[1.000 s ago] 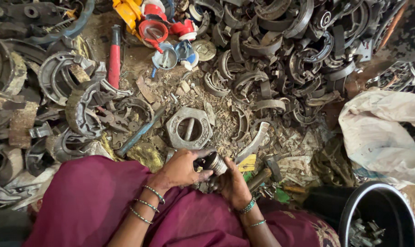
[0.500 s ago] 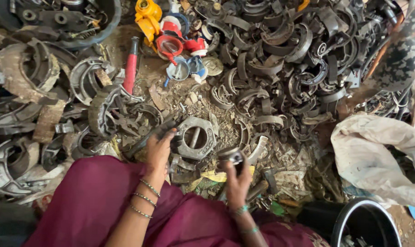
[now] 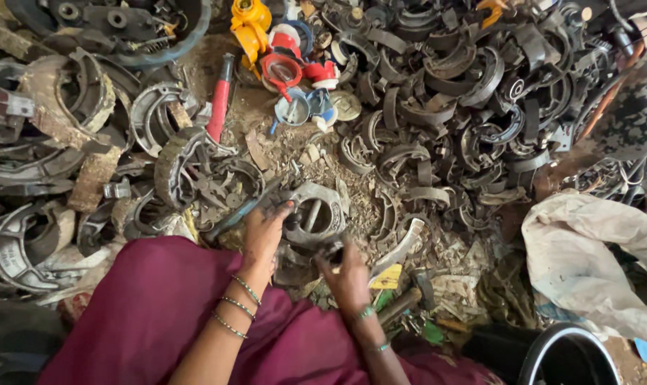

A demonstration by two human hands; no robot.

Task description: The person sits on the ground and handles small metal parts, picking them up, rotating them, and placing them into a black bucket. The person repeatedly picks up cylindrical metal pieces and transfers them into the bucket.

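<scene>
Head view, centre frame: left hand (image 3: 265, 229) gripping rim of grey ring-shaped metal casting (image 3: 314, 212) lying on ground. Right hand (image 3: 348, 273) clenching small dark part, unclear what. Sharp brake shoes (image 3: 437, 107) crowding around; cut fingers likely.

left hand (image 3: 263, 232) now off the small part, fingers at metal ring (image 3: 315, 214)

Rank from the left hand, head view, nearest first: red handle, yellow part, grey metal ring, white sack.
1. grey metal ring, right beside the left hand.
2. red handle, up-left.
3. yellow part, top edge.
4. white sack, far right.
</scene>
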